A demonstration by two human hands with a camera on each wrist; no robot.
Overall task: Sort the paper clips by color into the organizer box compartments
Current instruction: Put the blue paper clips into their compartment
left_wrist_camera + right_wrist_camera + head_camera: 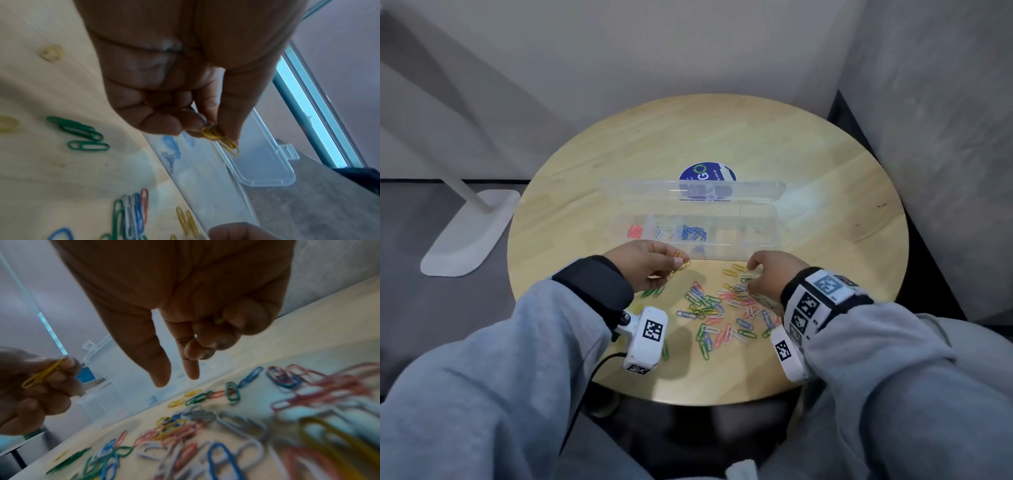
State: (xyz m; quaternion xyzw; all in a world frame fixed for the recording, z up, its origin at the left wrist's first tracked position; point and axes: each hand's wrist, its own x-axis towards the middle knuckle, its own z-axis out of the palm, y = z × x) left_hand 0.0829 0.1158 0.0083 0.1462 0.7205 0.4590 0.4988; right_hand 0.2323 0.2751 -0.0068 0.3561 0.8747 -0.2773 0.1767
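1. A white lamp base point(470, 233) stands on the floor left of the round table point(825, 178).
2. The left hand point(645, 262) is just in front of the box point(695, 229), thumb and fingertips pinching a small bunch of yellow clips point(679, 262); in the left wrist view these clips point(221, 138) stick out below the fingertips, over the box's near edge.
3. The clear box has its lid point(693, 190) open and tilted back. Going from its left end, the compartments hold red clips point(634, 232), white clips point(664, 232), then blue clips point(693, 233); the right-hand ones look bare.
4. A blue sticker point(707, 171) shows behind the lid.
5. Loose clips point(722, 308) of mixed colours lie scattered on the table between the hands and toward the near edge; two green ones point(82, 134) lie apart at the left.
6. The right hand point(774, 270) hovers over the right part of the pile; in the right wrist view its thumb and forefinger point(192, 369) point down, apart, while the other fingers curl round something yellow point(219, 321), too hidden to name.
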